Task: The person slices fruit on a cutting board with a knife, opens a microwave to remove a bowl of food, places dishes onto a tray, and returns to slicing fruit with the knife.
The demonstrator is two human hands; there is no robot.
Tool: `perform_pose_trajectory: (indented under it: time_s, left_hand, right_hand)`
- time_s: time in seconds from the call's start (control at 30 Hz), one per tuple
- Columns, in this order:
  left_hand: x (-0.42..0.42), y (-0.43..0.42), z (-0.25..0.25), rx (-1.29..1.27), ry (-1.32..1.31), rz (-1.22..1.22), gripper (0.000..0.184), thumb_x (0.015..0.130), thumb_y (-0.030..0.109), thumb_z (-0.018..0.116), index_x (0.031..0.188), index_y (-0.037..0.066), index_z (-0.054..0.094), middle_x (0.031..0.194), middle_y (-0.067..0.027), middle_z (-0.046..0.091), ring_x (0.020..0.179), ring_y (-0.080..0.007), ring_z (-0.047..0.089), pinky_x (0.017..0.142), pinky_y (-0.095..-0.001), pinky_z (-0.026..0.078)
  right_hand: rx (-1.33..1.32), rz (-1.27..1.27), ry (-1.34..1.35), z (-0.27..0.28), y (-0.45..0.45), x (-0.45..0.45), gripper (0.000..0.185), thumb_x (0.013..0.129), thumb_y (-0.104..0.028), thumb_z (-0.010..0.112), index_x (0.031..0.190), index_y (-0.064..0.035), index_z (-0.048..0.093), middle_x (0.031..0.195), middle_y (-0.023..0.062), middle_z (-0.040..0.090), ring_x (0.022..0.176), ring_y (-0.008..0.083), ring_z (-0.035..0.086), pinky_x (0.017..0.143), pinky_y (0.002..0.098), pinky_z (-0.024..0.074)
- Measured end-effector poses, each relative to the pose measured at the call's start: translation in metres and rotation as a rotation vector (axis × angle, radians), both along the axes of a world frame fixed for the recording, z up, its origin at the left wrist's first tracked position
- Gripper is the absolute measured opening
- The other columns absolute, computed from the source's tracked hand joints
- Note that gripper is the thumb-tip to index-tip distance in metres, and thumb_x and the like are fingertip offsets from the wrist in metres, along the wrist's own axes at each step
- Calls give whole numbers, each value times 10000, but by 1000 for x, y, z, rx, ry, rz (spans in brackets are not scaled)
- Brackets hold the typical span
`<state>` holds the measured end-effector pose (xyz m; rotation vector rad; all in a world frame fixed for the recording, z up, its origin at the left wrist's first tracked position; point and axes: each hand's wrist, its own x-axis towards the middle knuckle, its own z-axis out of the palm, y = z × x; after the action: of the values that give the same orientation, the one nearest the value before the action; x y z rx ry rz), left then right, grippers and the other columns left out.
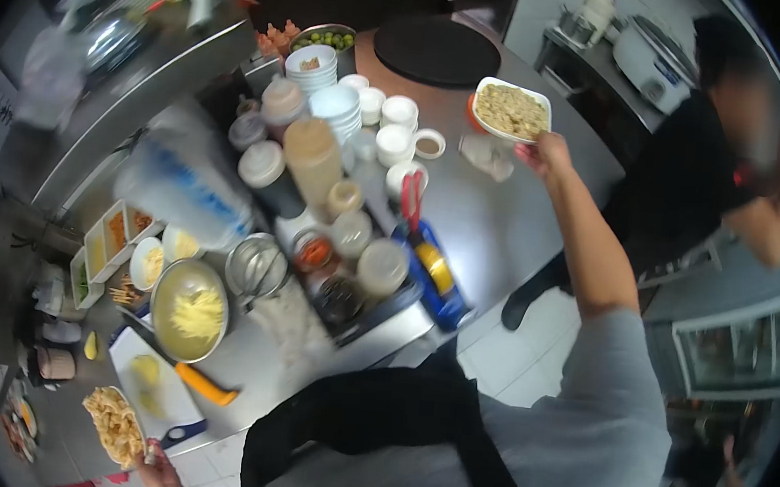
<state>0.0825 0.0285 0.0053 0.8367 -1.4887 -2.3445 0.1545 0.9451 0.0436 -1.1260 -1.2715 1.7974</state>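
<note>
My right hand [546, 153] is stretched out over the far part of the steel counter, its fingers closed on the near rim of a white square bowl [547, 118] heaped with pale, crumbly food. An orange edge [473, 113] shows beneath that bowl. Low at the left, my left hand [160, 470] grips a white dish [142, 434] piled with light-brown chunky food. Close to this dish lies a cutting board [170, 399] with yellow slices on it and a knife with an orange handle [207, 384]. A metal bowl [184, 355] of yellow strips stands just beyond.
Sauce bottles [311, 161], stacked white cups [336, 105] and jars [382, 266] crowd the middle. A plastic bag [185, 177] lies left of them. A round black plate [437, 51] is at the back. A person in black [670, 167] stands at the right.
</note>
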Motion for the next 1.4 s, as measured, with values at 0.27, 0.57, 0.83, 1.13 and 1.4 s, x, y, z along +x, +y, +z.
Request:
perform_pose_trajectory:
  time_s: [0.27,0.57,0.83,1.13,1.4]
  left_hand:
    - [108,174,57,178,-67,123,281,901,92,448,1123,-76,482,934,-167,585,819,-256,619,653,-282,593]
    - [135,414,196,183,-206,375,237,930,75,442,1136,-35,483,881,-105,530,705,-141,495,560,-218,462]
    - [145,485,236,-92,-270,208,339,893,23,474,1225,-45,465,1079,-168,576,860,-194,566,730,-252,516]
    - [80,565,250,-298,-342,-505,565,784,141,553,1303,30,360,1013,-138,571,656,-175,598,478,-266,536]
    - [-27,741,178,-90,-215,-908,510,877,50,453,1352,13,270,1104,-201,554,790,-256,643,670,-336,589]
  right_hand:
    - [-124,-101,73,-65,189,-207,388,862,34,389,1246,67,339,984,261,572,630,302,641,530,416,578]
    - [-194,-64,201,-172,288,-315,540,832,68,456,1324,19,238,1141,248,506,736,336,647,505,404,580]
    - [121,-55,108,-79,229,-250,264,909,-90,523,1136,-22,408,935,183,602,751,264,656,559,385,584]
    - [1020,-141,-520,-148,320,-99,235,891,-239,562,1025,-48,535,957,169,605,836,331,595,749,422,478]
    - [1093,-161,-539,-169,312,-52,372,876,-223,565,1150,19,497,1190,263,440,1108,405,444,950,441,368]
